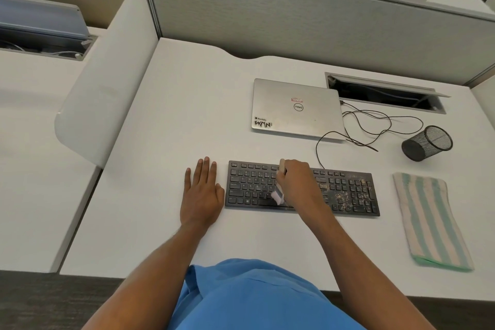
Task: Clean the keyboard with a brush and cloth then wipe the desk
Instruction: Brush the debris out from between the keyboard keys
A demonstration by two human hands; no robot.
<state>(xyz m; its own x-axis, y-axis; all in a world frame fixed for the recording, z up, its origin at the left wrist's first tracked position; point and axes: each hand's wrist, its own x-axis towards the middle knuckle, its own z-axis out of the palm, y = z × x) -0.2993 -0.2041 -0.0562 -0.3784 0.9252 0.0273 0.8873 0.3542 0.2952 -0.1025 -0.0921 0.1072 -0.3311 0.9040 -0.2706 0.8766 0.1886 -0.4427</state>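
Observation:
A black keyboard [348,193] lies on the white desk [174,115], with pale crumbs scattered over its right part. My right hand [297,179] grips a small brush [278,195] by its light handle, and the white bristles touch the keys near the middle of the bottom rows. My left hand [202,195] rests flat on the desk with straight fingers, right beside the keyboard's left end. A folded cloth [428,220] with green and beige stripes lies on the desk to the right of the keyboard.
A shut silver laptop [294,108] sits behind the keyboard, its black cable [375,126] looping over the desk. A black mesh pen cup [427,143] lies on its side at the right. An open cable hatch [385,94] is at the back right. Grey partitions [294,21] bound the desk.

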